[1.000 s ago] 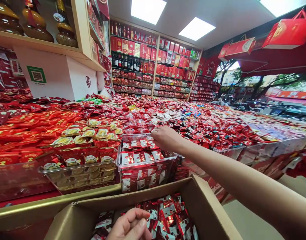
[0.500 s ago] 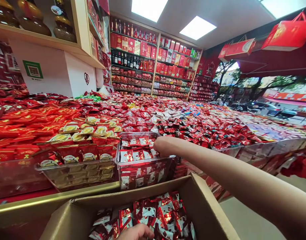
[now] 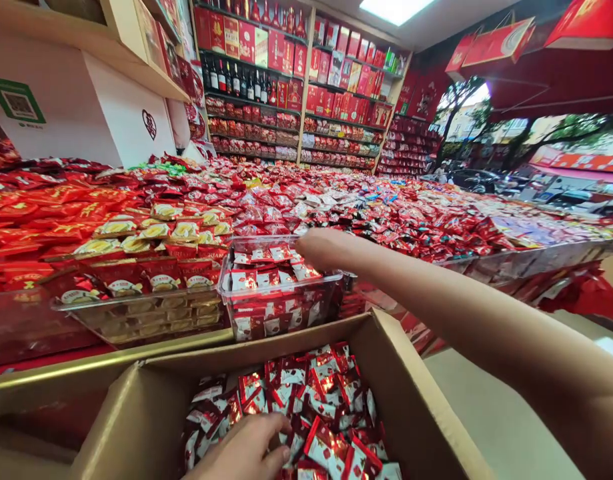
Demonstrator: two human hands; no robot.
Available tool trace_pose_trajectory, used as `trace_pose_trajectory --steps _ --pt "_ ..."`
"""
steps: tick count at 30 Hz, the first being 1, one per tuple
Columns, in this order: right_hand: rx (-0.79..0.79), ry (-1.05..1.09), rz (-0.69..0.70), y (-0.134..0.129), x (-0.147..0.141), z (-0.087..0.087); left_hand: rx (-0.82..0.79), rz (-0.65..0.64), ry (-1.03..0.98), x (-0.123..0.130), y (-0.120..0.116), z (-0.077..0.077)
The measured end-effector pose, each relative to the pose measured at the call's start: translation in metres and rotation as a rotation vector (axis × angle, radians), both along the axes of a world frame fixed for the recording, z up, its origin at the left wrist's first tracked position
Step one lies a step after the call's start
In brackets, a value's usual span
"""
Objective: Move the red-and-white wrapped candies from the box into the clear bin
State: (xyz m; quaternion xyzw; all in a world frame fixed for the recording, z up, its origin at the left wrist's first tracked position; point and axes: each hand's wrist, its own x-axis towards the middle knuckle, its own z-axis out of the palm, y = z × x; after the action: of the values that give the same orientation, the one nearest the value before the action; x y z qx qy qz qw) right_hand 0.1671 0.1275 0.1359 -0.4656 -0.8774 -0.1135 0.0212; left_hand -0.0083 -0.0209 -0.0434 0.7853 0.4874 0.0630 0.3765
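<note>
An open cardboard box [image 3: 406, 373] stands close in front, holding a heap of red-and-white candy packets [image 3: 326, 447]. My left hand [image 3: 249, 443] is over the packets at the heap's left, thumb and fingers apart, with no packet visible in it. My right arm stretches across the box's right side. At the right end of a clear plastic bin [image 3: 281, 288], my right hand [image 3: 319, 250] is bent over the rim, its fingers hidden behind the hand. Similar packets [image 3: 263, 277] stand in rows in this bin.
Left of it is a clear tub [image 3: 141, 307] of red packets with pale yellow pictures. Colourful wrapped sweets [image 3: 426, 220] cover the wide counter behind. A gold edge strip [image 3: 111, 360] runs behind the box. A shelf cabinet [image 3: 86, 33] overhangs the left side.
The view has tipped downward, showing more of the box. My left hand shows more fully over the packets. My right hand remains at the bin's right end.
</note>
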Motion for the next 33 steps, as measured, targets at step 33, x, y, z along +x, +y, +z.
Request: trace_pose_trajectory --steps 33 --pt "-1.173 1.168 -0.088 -0.111 0.038 -0.135 -0.467 0.347 -0.873 0.032 -0.002 0.028"
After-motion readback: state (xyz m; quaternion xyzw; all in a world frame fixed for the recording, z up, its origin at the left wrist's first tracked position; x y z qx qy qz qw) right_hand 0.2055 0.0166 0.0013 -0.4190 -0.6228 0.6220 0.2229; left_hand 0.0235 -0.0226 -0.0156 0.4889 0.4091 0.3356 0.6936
